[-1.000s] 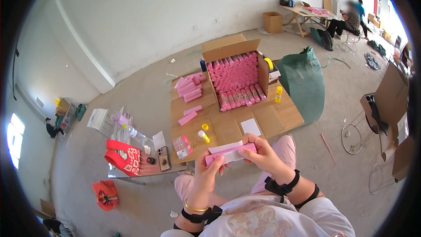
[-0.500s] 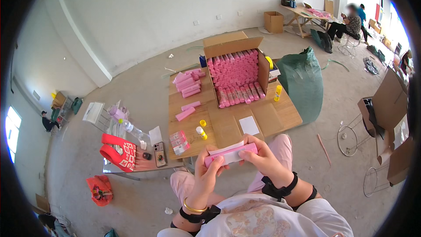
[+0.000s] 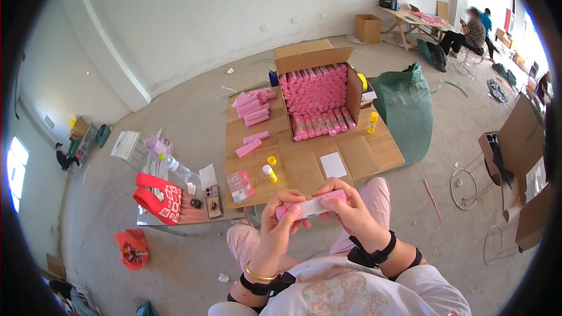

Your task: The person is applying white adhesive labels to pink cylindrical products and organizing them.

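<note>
Above my lap, a pink roll with a white paper band round its middle lies level between my two hands. My left hand grips one end, its thumb pressing on the near side. At the other end my right hand is closed, thumb along the band and fingers behind. The far side of the roll is hidden. Just beyond, on the wooden table, are an uncapped glue stick, its yellow cap, a white paper sheet and a stack of printed pink-and-white labels.
An open cardboard box full of pink rolls stands on the table, beside a pile of loose pink rolls. Another glue stick is upright at right. A green sack adjoins the table. At left, a side table carries a phone and red bag.
The white paper edge that stood up behind the roll now lies down around it. Both thumbs have shifted slightly along the band, and the hands stay in nearly the same place.
</note>
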`<action>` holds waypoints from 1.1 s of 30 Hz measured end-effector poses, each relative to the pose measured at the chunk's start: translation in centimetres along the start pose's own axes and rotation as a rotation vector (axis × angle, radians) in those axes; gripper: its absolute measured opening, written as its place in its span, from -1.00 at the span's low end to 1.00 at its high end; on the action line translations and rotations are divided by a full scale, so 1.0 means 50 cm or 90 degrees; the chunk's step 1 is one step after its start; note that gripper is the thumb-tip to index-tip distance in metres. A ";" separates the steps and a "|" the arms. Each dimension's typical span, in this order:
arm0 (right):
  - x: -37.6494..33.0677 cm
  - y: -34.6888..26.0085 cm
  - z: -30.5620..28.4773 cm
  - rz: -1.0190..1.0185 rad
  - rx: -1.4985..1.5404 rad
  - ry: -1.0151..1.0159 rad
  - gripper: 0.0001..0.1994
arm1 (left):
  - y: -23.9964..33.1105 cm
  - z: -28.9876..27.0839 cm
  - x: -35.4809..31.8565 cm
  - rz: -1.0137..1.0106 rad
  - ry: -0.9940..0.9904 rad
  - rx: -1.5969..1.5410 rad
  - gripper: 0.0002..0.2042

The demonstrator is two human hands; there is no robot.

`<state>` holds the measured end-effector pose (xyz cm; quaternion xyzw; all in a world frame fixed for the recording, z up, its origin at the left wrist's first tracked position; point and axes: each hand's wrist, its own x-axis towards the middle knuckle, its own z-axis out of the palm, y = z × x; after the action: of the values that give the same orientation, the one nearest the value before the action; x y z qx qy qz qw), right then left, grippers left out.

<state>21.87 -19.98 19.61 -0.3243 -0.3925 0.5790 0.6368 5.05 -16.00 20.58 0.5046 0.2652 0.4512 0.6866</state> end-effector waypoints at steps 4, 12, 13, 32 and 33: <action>-0.005 -0.006 0.002 -0.004 0.030 -0.001 -0.86 | 0.005 0.002 -0.001 -0.005 -0.008 -0.002 -0.89; -0.011 -0.017 0.001 -0.020 0.064 -0.036 -0.90 | 0.021 0.005 -0.003 -0.022 -0.068 -0.019 -0.88; -0.012 -0.017 0.000 -0.025 0.064 -0.048 -0.88 | 0.020 0.003 -0.003 -0.020 -0.064 -0.020 -0.88; -0.007 -0.050 -0.003 -0.044 -0.096 -0.167 -0.76 | 0.043 -0.017 0.004 -0.004 -0.177 0.009 -0.84; -0.006 -0.050 -0.006 -0.047 -0.098 -0.158 -0.76 | 0.040 -0.017 0.006 -0.002 -0.169 0.003 -0.84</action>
<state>23.33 -20.57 21.61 -0.2831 -0.5232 0.5592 0.5775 3.79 -15.17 22.15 0.5609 0.1740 0.3788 0.7153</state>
